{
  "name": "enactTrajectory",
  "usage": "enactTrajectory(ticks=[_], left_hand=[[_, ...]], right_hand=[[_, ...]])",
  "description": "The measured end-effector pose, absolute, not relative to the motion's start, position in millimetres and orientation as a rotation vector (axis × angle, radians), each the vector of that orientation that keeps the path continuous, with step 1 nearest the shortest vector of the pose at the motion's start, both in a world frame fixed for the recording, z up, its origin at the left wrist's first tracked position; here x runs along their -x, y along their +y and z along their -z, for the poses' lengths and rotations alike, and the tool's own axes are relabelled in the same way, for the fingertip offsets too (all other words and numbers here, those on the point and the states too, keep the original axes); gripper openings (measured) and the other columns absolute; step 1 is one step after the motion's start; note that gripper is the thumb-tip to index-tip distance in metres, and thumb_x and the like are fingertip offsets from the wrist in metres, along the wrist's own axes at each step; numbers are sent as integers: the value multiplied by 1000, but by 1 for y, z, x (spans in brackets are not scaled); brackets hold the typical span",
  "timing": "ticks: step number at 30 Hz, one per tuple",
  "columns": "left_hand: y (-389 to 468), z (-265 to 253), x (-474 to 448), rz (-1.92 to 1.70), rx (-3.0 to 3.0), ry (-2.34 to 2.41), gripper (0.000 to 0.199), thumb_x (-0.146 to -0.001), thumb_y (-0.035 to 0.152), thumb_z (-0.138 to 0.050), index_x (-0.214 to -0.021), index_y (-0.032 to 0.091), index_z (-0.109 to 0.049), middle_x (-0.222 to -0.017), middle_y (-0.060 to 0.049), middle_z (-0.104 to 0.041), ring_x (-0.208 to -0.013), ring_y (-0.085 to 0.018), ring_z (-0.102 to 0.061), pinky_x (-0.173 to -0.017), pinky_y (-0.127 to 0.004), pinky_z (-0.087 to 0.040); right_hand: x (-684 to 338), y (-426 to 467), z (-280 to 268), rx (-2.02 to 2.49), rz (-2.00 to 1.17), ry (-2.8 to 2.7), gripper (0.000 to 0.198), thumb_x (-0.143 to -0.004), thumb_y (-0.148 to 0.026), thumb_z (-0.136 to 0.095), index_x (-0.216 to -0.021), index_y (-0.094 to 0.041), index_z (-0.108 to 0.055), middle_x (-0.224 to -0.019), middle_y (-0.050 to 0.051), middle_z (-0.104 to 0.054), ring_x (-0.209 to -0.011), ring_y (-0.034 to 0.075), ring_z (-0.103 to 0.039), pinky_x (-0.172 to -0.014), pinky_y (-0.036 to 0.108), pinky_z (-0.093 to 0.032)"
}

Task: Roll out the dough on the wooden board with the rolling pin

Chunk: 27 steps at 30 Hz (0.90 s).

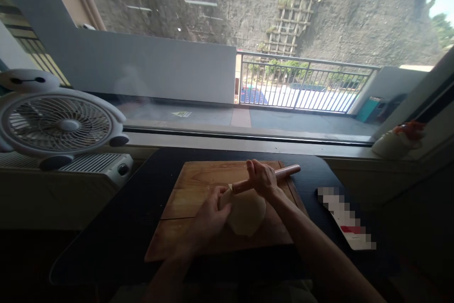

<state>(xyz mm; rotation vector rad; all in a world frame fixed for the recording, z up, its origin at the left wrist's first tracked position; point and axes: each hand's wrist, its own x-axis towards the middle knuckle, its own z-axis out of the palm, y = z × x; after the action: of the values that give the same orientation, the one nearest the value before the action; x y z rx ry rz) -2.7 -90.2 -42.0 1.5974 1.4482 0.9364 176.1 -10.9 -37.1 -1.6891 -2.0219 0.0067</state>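
A flat, pale, roughly round sheet of dough (248, 215) lies on a wooden board (180, 199). My left hand (215, 211) pinches the dough's left edge between thumb and fingers. Slantwise over the dough's far edge lies a wooden rolling pin (289, 171), its near-left end close to my left fingers. My right hand (261, 177) is closed over the middle of the pin and covers that stretch of it. A small corner of dough sticks up by the pin's left end.
The board rests on a dark table (120, 227). Right of it lies a long pale object (342, 220), partly pixelated. A white fan (67, 123) stands on a heater (113, 168) at left. Beyond the table are a window sill (248, 143) and a figurine (400, 140).
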Motion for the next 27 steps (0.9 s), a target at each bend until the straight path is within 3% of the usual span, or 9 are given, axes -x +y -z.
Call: enactTrajectory(ticks=[3, 6, 10, 18, 22, 27], left_hand=[[-77, 38, 11, -892, -1689, 1349, 27, -79, 30, -48, -101, 20, -60, -95, -5, -68, -87, -19, -63, -76, -29, -49], [-69, 46, 17, -923, -1724, 1549, 33, -78, 31, -49, -109, 21, -57, -105, -6, -66, -94, -20, -62, -80, -29, -48], [-75, 64, 11, -1075, -1704, 1736, 40, -81, 36, -47, -120, 24, -48, -112, -5, -63, -97, -18, -62, -79, -28, -49], [-81, 70, 7, -1116, -1673, 1839, 44, -84, 39, -44, -125, 26, -44, -89, -2, -67, -78, -19, -64, -68, -29, -48], [-77, 72, 8, -1127, -1675, 1846, 43, -83, 38, -44, -124, 26, -45, -90, -2, -67, -85, -19, -63, -74, -29, -47], [-78, 72, 6, -1077, -1669, 1890, 44, -82, 38, -46, -125, 26, -45, -85, -1, -66, -73, -18, -63, -64, -28, -47]], right_hand=[[-186, -21, 34, 1618, -33, -2088, 38, -95, -41, -25, -83, -23, -56, -71, 0, -62, -64, 13, -56, -61, 24, -31], [-182, -35, 38, 1612, -96, -2165, 32, -93, -40, -32, -83, -22, -56, -72, -1, -63, -64, 13, -56, -60, 23, -32], [-154, -29, 38, 1559, -94, -2113, 31, -94, -39, -31, -89, -24, -57, -88, 0, -64, -83, 14, -56, -72, 24, -35], [-133, -25, 33, 1437, -63, -2186, 32, -93, -42, -32, -105, -26, -57, -104, 1, -61, -100, 16, -49, -86, 27, -34], [-148, -58, 42, 1409, -49, -2242, 32, -94, -39, -31, -99, -26, -59, -98, 0, -62, -104, 16, -46, -94, 31, -29], [-123, -22, 36, 1495, -89, -2252, 38, -94, -46, -27, -100, -25, -59, -107, 3, -60, -110, 18, -42, -94, 33, -32]])
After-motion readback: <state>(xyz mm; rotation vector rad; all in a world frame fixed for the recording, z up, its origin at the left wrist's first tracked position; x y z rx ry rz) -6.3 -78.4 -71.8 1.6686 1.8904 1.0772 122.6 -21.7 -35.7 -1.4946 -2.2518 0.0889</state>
